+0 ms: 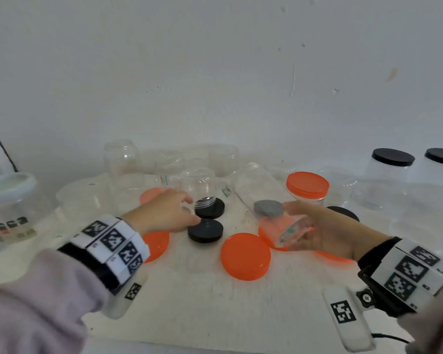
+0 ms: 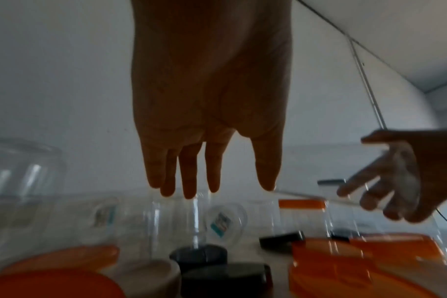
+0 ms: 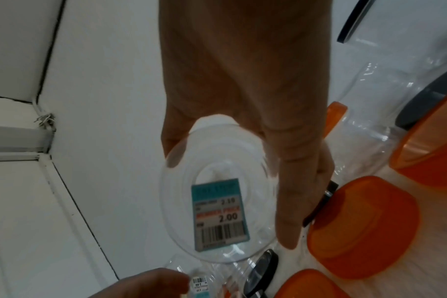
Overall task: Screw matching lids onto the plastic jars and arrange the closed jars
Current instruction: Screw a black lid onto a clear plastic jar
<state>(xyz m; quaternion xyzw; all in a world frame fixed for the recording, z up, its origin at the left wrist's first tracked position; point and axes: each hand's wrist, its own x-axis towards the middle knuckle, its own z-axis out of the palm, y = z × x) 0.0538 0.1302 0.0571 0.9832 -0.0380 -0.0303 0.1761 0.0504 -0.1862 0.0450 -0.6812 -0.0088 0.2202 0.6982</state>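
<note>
Though blur hides detail, our right hand [image 1: 327, 233] curls its fingers [image 3: 291, 201] round a clear jar [image 3: 212, 209] above the bench [image 1: 215, 302]; our left hand [image 1: 161, 213] reaches, fingers [image 2: 186, 177] straight, toward black lids [image 1: 205, 229].

1. The left hand [image 1: 164, 213] reaches forward from the near left, palm down, its fingers [image 2: 189, 181] extended and held close together, thumb set slightly apart.
2. The left forearm wears a pale lilac sleeve [image 1: 33, 297] and a marker-printed white wristband [image 1: 108, 246].
3. The right hand [image 1: 325, 233] reaches in from the near right, fingers curled around a small clear plastic jar [image 3: 217, 201] tilted sideways.
4. The right wrist carries a black-and-white marker-printed band [image 1: 409, 274].
</note>
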